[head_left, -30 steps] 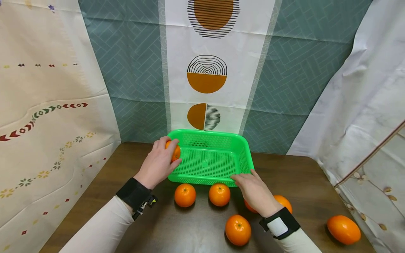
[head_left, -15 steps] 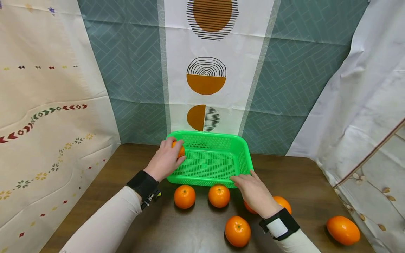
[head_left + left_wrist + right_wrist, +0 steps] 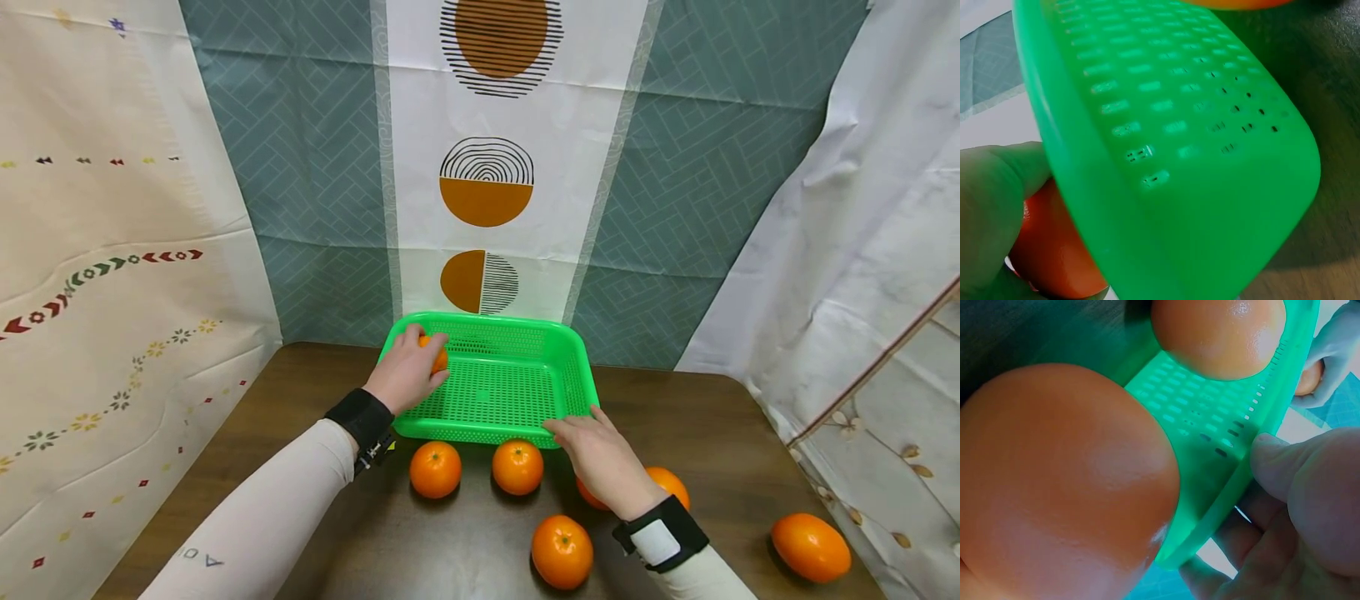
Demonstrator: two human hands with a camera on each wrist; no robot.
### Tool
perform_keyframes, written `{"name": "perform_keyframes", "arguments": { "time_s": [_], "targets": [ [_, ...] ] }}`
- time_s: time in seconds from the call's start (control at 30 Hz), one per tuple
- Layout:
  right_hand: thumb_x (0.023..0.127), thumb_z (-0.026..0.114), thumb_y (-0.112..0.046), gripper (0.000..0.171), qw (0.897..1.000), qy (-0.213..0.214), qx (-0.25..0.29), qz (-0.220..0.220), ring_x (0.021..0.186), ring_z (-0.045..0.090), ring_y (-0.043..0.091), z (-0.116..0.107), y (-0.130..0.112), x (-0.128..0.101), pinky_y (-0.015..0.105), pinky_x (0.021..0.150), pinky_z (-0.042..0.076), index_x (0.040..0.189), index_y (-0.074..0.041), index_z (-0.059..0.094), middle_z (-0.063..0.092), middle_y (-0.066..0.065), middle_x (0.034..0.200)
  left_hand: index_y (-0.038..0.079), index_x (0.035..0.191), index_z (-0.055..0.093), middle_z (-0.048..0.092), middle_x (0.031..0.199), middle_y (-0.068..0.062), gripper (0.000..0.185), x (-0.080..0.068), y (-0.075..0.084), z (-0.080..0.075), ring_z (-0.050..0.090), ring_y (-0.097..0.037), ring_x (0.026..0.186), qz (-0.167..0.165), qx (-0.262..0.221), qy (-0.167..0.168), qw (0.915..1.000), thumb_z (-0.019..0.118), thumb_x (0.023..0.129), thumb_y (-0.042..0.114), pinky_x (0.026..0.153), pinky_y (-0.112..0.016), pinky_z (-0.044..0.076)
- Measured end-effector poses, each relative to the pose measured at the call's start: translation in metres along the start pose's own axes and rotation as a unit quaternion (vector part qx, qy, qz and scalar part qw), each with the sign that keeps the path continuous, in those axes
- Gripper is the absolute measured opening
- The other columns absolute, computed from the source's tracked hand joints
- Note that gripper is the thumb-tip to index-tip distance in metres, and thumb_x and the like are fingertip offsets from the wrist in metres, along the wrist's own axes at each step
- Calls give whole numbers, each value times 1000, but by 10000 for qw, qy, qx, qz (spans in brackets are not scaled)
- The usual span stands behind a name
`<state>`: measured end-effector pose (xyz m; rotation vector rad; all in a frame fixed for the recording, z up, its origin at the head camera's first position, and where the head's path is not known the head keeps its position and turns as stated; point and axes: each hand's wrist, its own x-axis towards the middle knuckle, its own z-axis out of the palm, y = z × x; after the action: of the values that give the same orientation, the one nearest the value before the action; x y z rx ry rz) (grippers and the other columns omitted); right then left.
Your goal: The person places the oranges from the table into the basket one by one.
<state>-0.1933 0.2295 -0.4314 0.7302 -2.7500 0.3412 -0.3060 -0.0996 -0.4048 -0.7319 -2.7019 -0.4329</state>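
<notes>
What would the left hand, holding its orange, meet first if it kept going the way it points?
Likely the far wall of the green basket: the left hand with its orange points over the near-left rim, though depth is unclear.

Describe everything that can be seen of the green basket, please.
The basket is a shallow rectangular tray of bright green plastic with rounded corners, a smooth rolled rim, and rows of small slots through its floor and low walls. It lies flat at the back of the dark table, against the cloth backdrop. The left hand holds an orange over its left inner corner. The right hand grips the front rim near the right corner. Nothing lies loose in it.
</notes>
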Motion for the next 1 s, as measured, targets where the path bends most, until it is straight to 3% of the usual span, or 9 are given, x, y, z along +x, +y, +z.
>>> {"name": "perform_keyframes", "arguments": {
  "time_s": [0.17, 0.63, 1.0],
  "targets": [
    [102, 77, -1, 28, 9999, 106, -5, -33, 111, 74, 26, -1, 0, 0, 68, 120, 40, 130, -9, 78, 79, 3, 110, 5, 148, 60, 50, 133, -33, 54, 6, -5, 4, 57, -47, 111, -109, 10, -189, 9998, 82, 103, 24, 86, -52, 56],
    [102, 77, -1, 28, 9999, 143, 75, 8, 109, 74, 25, -3, 0, -1, 67, 121, 40, 129, -8, 78, 78, 2, 107, 3, 154, 56, 51, 142, -35, 58, 16, -9, 6, 59, -51, 108, -224, 302, -606, 9975, 81, 105, 23, 95, -56, 53],
    [103, 76, -1, 28, 10000, 56, 51, 6, 112, 74, 27, -2, 0, -2, 67, 121, 40, 130, -8, 77, 79, 4, 111, 6, 159, 52, 40, 147, -37, 58, 30, -7, 6, 56, -50, 110, -821, 193, -1138, 9899, 75, 107, 19, 90, -53, 57]
  ]
}}
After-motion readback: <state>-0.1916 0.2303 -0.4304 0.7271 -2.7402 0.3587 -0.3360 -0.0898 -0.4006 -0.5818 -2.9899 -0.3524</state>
